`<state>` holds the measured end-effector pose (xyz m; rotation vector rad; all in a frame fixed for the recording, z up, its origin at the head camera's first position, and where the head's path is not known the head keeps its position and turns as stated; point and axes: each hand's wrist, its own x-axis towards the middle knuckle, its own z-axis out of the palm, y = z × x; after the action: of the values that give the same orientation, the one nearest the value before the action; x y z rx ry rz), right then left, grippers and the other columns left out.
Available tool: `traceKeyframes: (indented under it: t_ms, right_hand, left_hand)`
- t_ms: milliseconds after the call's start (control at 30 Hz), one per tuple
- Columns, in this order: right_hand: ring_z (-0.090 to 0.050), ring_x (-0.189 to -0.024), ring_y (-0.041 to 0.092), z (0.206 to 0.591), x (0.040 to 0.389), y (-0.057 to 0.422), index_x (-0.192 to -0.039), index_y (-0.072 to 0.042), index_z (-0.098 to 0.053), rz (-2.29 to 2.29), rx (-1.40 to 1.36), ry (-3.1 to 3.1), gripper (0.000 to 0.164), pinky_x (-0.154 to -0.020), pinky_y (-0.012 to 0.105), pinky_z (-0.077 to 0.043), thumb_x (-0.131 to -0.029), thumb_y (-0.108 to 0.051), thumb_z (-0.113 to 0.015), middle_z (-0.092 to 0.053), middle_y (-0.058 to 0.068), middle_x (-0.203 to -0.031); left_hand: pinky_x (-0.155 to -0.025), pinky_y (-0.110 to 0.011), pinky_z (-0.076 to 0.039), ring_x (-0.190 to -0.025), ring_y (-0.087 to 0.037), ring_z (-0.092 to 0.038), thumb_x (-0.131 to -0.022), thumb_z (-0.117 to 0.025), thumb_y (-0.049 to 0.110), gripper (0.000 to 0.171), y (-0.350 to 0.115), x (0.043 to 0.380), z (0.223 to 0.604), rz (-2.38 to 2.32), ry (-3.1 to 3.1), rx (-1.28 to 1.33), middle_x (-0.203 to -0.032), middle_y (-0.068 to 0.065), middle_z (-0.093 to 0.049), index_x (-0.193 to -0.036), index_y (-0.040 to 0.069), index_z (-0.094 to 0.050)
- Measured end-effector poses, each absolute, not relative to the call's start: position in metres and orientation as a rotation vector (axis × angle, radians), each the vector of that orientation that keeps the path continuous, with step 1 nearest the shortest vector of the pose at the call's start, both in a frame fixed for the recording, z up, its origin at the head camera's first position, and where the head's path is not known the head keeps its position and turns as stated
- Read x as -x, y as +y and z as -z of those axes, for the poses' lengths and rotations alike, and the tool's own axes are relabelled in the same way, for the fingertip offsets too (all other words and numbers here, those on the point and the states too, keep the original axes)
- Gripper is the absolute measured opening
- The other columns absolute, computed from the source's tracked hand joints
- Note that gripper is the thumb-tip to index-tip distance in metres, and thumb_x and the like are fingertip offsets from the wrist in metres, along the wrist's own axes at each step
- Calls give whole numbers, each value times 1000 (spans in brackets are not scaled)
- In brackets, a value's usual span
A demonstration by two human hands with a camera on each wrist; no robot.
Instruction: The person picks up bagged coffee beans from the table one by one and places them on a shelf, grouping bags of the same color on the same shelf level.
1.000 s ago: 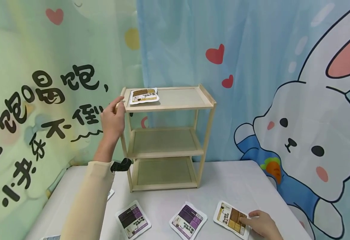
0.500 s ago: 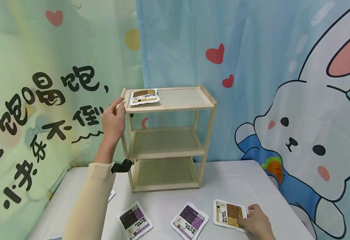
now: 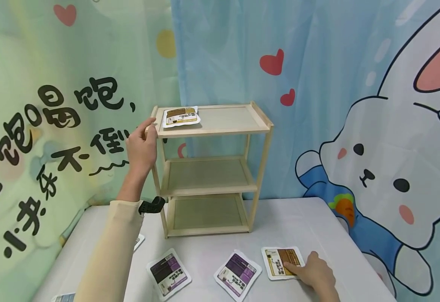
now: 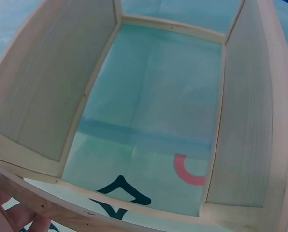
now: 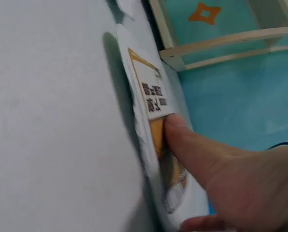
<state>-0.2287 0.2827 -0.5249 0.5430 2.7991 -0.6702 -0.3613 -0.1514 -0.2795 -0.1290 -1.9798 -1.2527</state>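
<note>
My left hand (image 3: pixel 141 144) grips the top left corner of a three-tier wooden shelf (image 3: pixel 206 191). In the left wrist view its fingers (image 4: pixel 19 215) show at the wooden rail, lower left. A white packet (image 3: pixel 182 116) with a brown and yellow label lies on the top tier, near that hand. At the front right, my right hand (image 3: pixel 314 272) pinches a similar brown-labelled packet (image 3: pixel 274 262) by its right end. The right wrist view shows the thumb (image 5: pixel 182 133) on the printed face, with most of the other fingers hidden and a shadow along the packet's edge.
Two purple-labelled packets (image 3: pixel 169 274) (image 3: pixel 238 274) lie on the white table (image 3: pixel 204 251) before the shelf. Another packet (image 3: pixel 139 242) is partly hidden behind the left forearm, and one more (image 3: pixel 64 298) shows at the bottom edge. Printed curtains (image 3: pixel 223 50) hang behind.
My right hand has shifted left with the brown-labelled packet, which has turned from slanted to nearly level with the table's front. The left hand keeps its grip on the shelf.
</note>
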Motion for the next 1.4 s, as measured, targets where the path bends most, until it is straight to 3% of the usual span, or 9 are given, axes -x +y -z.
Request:
traceKeyframes:
  t_ms: [133, 300, 533, 667, 833, 967, 1033, 1167, 1400]
  right_hand:
    - [-50, -72, 30, 530, 234, 281, -98, 13, -47, 823, -556, 2828, 81, -64, 39, -45, -71, -57, -79, -53, 19, -79]
    - [-52, -80, 34, 536, 238, 281, -101, 14, -52, 1142, -587, 2826, 70, -69, 41, -44, -72, -41, -82, -58, 22, -86]
    - [-57, -70, 16, 542, 248, 278, -107, 12, -52, 1827, -663, 2606, 40, -56, 25, -47, -81, -10, -73, -64, 7, -81]
    - [-61, -60, 13, 546, 251, 276, -124, 8, -43, 2078, -675, 2588, 42, -50, 28, -52, -89, -4, -63, -66, 16, -88]
    - [-54, -58, 16, 545, 254, 272, -132, -2, -46, 1841, -608, 3206, 39, -48, 28, -46, -94, -2, -56, -63, 25, -101]
    - [-61, -73, 31, 541, 258, 271, -110, 1, -63, 1318, -220, 3727, 21, -60, 42, -50, -90, 6, -60, -63, 20, -96]
    - [-63, -72, 36, 541, 261, 269, -103, 0, -65, 1113, -27, 3812, 17, -55, 49, -49, -87, 7, -64, -61, 19, -92]
    - [-60, -61, 34, 547, 267, 265, -108, -3, -63, 999, 71, 3751, 28, -45, 46, -45, -82, -1, -74, -58, 17, -86]
    - [-63, -89, 41, 553, 275, 261, -120, -2, -59, 1386, 55, 3596, 44, -70, 54, -51, -79, 2, -77, -63, 23, -102]
  left_hand:
    - [-44, -29, -24, -46, -13, -27, -97, -43, 32, 41, -150, 361, 279, 1253, -1982, 134, -52, -1, -34, -127, 18, -67]
    - [-45, -29, -25, -46, -12, -27, -97, -43, 32, 41, -149, 361, 279, 1250, -1974, 121, -54, -2, -37, -127, 17, -67]
    - [-44, -29, -24, -46, -11, -25, -97, -43, 32, 41, -148, 360, 277, 1242, -1967, 108, -53, -2, -34, -126, 17, -67]
    - [-45, -29, -24, -46, -11, -26, -97, -43, 33, 41, -147, 361, 277, 1250, -1971, 117, -53, -1, -34, -126, 18, -67]
    - [-44, -28, -24, -46, -12, -27, -97, -43, 31, 40, -147, 361, 278, 1244, -1963, 106, -53, 0, -32, -125, 18, -68]
    - [-44, -28, -23, -45, -10, -26, -97, -43, 30, 39, -147, 360, 280, 1239, -1958, 106, -52, 1, -31, -125, 17, -68]
    - [-43, -29, -23, -44, -8, -25, -97, -44, 28, 38, -147, 359, 281, 1238, -1946, 118, -52, 1, -31, -124, 16, -68]
    - [-42, -29, -23, -43, -4, -23, -98, -45, 26, 37, -147, 359, 281, 1240, -1919, 133, -52, 1, -31, -123, 15, -69]
    - [-42, -29, -23, -43, -4, -23, -98, -45, 27, 37, -147, 359, 281, 1235, -1926, 126, -52, 1, -31, -124, 17, -69]
